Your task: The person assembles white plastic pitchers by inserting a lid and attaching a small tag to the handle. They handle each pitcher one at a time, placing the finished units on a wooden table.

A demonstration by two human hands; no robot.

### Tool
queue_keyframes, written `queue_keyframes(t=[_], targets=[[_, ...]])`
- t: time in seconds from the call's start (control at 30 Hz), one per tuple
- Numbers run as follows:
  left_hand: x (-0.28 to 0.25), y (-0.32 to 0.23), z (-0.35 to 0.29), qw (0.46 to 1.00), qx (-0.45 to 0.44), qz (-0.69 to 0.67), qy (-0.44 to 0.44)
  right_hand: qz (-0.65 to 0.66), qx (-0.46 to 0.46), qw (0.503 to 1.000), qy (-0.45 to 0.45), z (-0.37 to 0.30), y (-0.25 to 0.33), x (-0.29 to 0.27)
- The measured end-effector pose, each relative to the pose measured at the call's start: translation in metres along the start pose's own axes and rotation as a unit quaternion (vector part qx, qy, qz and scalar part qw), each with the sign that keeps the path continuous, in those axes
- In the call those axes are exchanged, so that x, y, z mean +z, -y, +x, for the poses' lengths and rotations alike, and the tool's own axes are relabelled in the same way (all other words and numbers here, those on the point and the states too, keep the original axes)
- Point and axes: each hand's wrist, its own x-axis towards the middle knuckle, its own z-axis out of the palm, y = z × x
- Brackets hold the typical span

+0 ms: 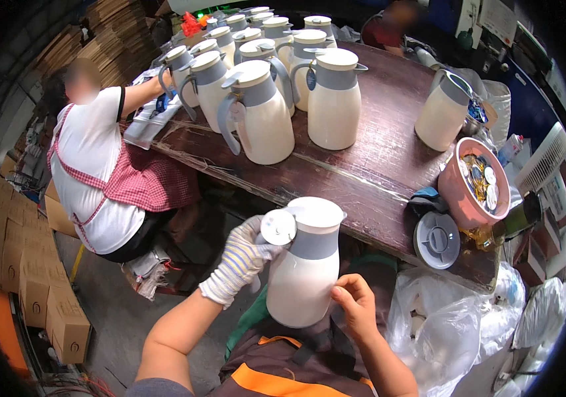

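Holding a cream jug [301, 288] above a brown apron [250, 354], just off the near edge of a dark tabletop [389, 178]. Showing its long axis close to upright, lid [317, 213] toward the tabletop, spout [343, 216] to the right. Clasping, apparently, a round white disc [278, 227] in the gloved left hand [235, 264], grip curled in beside the grey collar [315, 245], up and left of the jug's middle and nearer the lid. Holding the bare right hand [357, 306] just beside the lower wall, to the right of the jug and nearer its base; curling thumb and forefinger inward, yet showing too little for telling a pinch from a gap, or a touch on the wall from a near miss. Hiding the handle from clear view behind glove and disc, together with some gloved fingers. Leaving the jug's underside out of sight and, in doubt, any join between disc and jug
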Motion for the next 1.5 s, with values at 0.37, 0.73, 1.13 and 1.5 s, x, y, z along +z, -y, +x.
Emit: queue_keyframes(t=[0.37, 0.73, 1.13, 1.5], targets=[[-0.044, -0.061, 0.11, 0.911, 0.378, -0.034, -0.161, 0.001, 0.074, 0.997, 0.035, -0.021, -0.005, -0.017], [-0.056, 0.003, 0.109, 0.891, 0.315, 0.198, -0.262, 0.041, 0.119, 0.99, -0.058, -0.028, -0.022, -0.049], [0.011, 0.027, 0.123, 0.673, 0.187, 0.716, 0.008, -0.014, 0.105, 0.992, -0.072, -0.014, -0.033, -0.053], [-0.078, 0.02, 0.192, 0.67, 0.201, 0.715, -0.025, 0.039, 0.183, 0.973, -0.136, -0.016, -0.062, -0.098]])
